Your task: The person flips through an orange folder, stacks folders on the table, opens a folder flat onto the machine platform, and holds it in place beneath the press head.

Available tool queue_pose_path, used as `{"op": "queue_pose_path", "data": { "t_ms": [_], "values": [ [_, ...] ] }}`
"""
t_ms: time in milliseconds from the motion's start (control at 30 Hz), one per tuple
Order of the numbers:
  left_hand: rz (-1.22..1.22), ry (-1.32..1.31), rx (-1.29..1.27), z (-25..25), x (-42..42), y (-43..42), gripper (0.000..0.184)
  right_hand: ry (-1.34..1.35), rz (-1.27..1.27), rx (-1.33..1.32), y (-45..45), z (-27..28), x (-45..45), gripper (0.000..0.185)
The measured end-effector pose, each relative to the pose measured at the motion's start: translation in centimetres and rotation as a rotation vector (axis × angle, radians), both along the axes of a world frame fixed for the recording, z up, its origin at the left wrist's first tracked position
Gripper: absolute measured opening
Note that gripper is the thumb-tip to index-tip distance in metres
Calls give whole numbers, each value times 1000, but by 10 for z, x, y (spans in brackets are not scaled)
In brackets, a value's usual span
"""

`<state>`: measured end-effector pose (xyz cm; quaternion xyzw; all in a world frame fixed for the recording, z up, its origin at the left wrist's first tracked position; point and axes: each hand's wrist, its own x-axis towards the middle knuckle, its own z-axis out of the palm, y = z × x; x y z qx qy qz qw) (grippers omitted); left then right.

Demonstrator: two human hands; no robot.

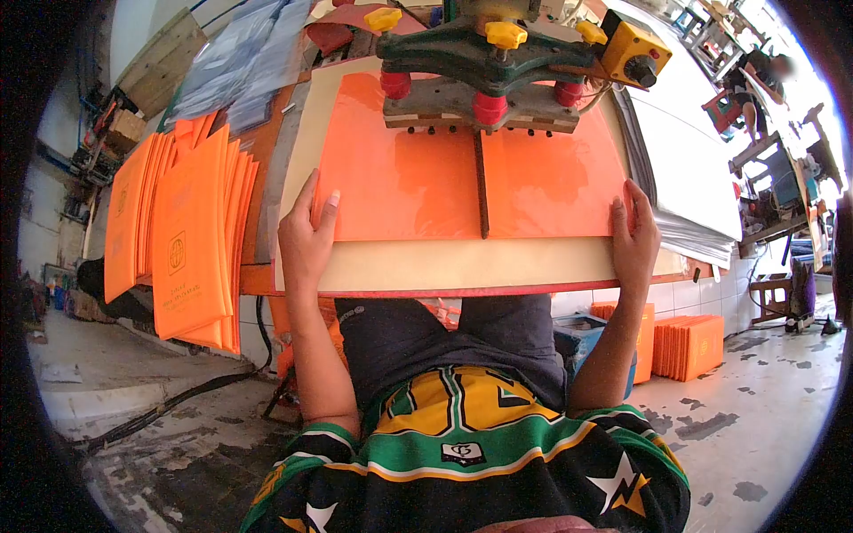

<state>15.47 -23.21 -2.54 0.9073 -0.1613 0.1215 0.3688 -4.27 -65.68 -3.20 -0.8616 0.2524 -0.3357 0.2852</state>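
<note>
On the cream board [462,266], partly under the press head [484,105], the orange sheet [404,182] lies long side crosswise — left hand [306,233] and right hand [636,233] equally near, at opposite ends, whether gripping I cannot tell.

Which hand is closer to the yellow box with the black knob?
The right hand. It's at the right edge of the orange sheet, on the yellow box's side; the left hand is across at the sheet's left edge.
</note>
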Motion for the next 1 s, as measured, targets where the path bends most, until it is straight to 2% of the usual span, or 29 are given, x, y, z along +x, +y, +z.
{"op": "queue_pose_path", "data": {
  "t_ms": [1000],
  "values": [
    [-27,-26,-27,-6,3,3,59,12,-1,-9,3,5,0,44]
  ]
}}
